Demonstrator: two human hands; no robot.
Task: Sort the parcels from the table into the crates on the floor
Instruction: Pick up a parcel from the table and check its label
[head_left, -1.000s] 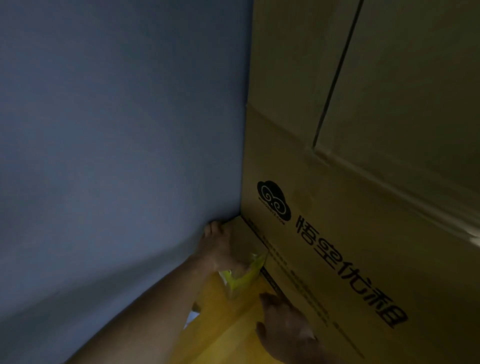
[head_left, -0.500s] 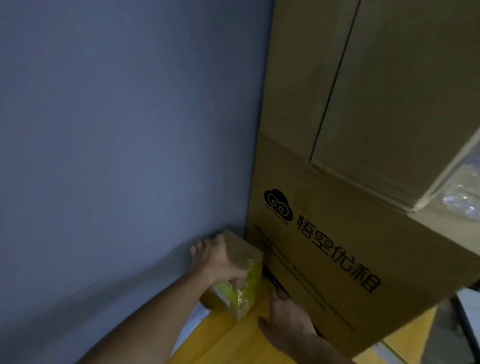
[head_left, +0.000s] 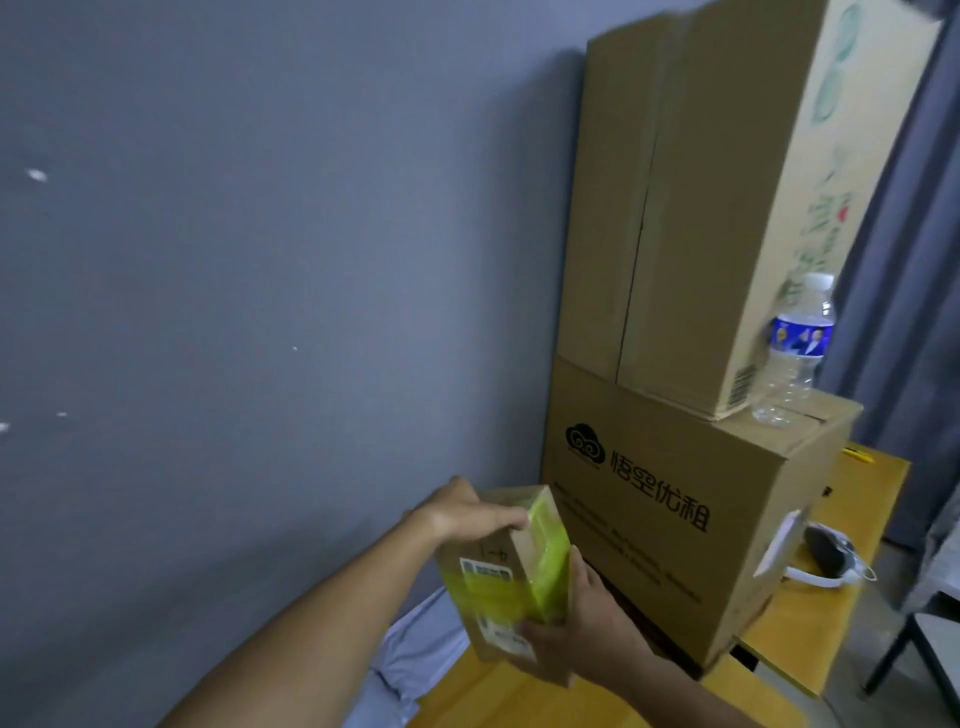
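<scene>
Grey matte wall (head_left: 234, 312) at far left, a few pale flecks in the paint. Left hand (head_left: 457, 512) grips the top corner of the small parcel (head_left: 506, 577), fingers curled over the upper edge. Half a second ago this parcel sat wedged in the corner between wall and big carton; it is now lifted clear and held above the yellow table (head_left: 852, 525), tilted. So the pick is done; the carry down to a floor crate, none in view, comes next by my reckoning. Parcel: rectangular kraft cardboard, glossy lime-green tape band, printed labels, handwritten mark. Right hand (head_left: 582, 631) cups its lower end, thumb on the label face. Rightward: big carton (head_left: 675, 545), dull corrugated, black logo; tall carton (head_left: 691, 208) stacked on it; clear ribbed plastic bottle (head_left: 795, 353) beside that.
</scene>
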